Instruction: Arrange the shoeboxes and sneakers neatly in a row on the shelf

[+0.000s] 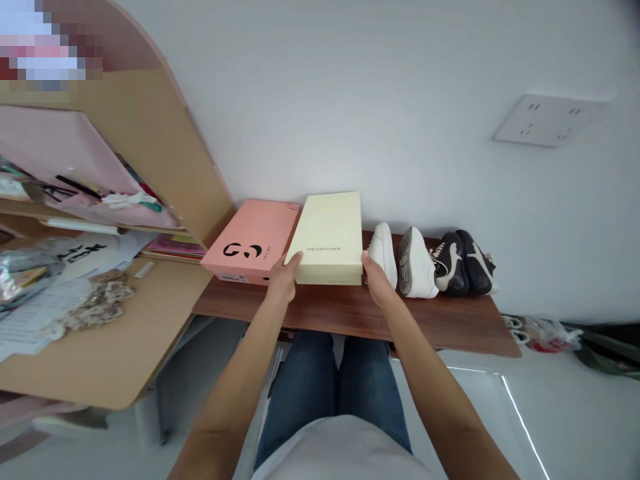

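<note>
A pale yellow shoebox [330,223] with "MEIZHIYUAN" on its lid is gripped at its two near corners. My left hand [283,280] is closed on the left corner, thumb on the lid. At the right corner, my right hand [376,277] presses against the side, close to a white shoe [384,250]. To the left stands a pink shoebox [255,237] with black lettering. The boxes and shoes are on a dark brown wooden shelf [320,310]. Whether the yellow box touches the shelf is hard to tell.
Another white shoe [417,267] and a pair of black shoes [460,267] stand farther right. A desk [150,320] with papers and a scrunchie is at the left, under a cabinet side panel [145,113]. A plastic bag [547,333] lies at the far right.
</note>
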`<action>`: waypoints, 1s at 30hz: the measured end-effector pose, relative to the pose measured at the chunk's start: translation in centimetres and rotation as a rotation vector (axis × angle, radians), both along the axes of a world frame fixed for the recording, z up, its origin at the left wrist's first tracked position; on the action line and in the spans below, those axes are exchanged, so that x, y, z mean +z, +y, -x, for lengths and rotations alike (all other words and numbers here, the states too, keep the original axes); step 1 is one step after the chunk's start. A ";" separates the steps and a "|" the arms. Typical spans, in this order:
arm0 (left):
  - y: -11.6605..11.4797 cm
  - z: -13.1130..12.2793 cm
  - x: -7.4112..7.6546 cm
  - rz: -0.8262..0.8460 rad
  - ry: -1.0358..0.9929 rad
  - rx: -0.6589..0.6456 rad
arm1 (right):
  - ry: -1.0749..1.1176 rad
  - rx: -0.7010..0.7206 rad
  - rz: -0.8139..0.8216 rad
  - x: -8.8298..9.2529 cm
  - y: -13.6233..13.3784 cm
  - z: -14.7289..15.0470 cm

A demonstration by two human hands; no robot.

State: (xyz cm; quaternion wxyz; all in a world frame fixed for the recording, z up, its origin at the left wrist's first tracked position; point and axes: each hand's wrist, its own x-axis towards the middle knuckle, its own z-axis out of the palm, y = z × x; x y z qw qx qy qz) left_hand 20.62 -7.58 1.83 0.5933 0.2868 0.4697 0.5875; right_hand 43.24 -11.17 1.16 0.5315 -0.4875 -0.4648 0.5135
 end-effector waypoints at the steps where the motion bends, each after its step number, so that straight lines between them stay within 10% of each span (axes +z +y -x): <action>1: 0.1 0.1 0.2 -0.019 0.041 0.014 | 0.037 0.017 0.026 0.3 -0.1 0.4; 30: -0.2 0.0 -4.6 -0.026 0.172 0.074 | 0.142 -0.020 0.094 -6.2 0.5 1.9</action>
